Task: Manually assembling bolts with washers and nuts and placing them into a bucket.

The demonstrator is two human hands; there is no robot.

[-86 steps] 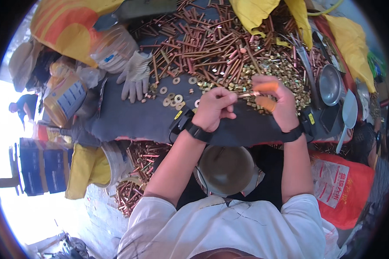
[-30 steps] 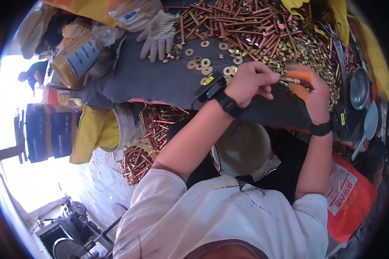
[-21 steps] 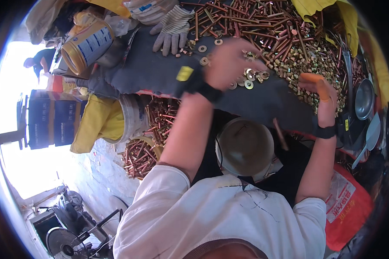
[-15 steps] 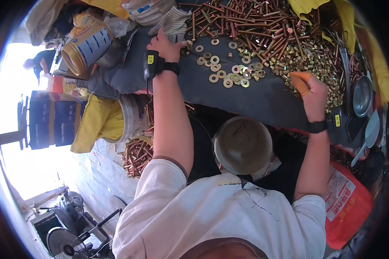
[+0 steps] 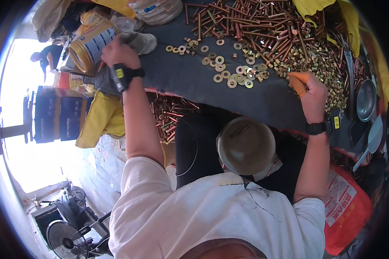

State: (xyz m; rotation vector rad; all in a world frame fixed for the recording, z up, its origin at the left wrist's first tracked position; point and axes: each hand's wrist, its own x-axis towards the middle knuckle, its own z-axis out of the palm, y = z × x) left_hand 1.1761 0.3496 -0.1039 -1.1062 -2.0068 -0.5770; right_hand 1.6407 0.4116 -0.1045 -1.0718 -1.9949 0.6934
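Observation:
My left hand point(image 5: 118, 54), smeared by motion, is at the cloth's left side beside a gold tub. Its fingers overlap one end of a grey-white knit glove point(image 5: 141, 43) and seem closed on it. My right hand point(image 5: 312, 93) rests at the near left edge of a pile of small brass-coloured nuts point(image 5: 309, 60). Orange covers point(image 5: 299, 77) sheathe its thumb and forefinger, which are bent together; whatever they hold is too small to make out. Flat washers point(image 5: 232, 83) lie scattered on the dark cloth point(image 5: 181, 73) between my hands.
Long bolts point(image 5: 250, 21) are heaped at the back. A round pail point(image 5: 246, 149) with a few bolts stands between my legs. More bolts point(image 5: 170, 114) lie below the cloth's left edge. A metal bowl point(image 5: 366, 101) is at the right; the gold tub point(image 5: 84, 54) leans at the left.
My left hand has swung left and nearer, and the glove has moved with it away from the bolts. Small washers and nuts now show where they were. My right hand has barely moved.

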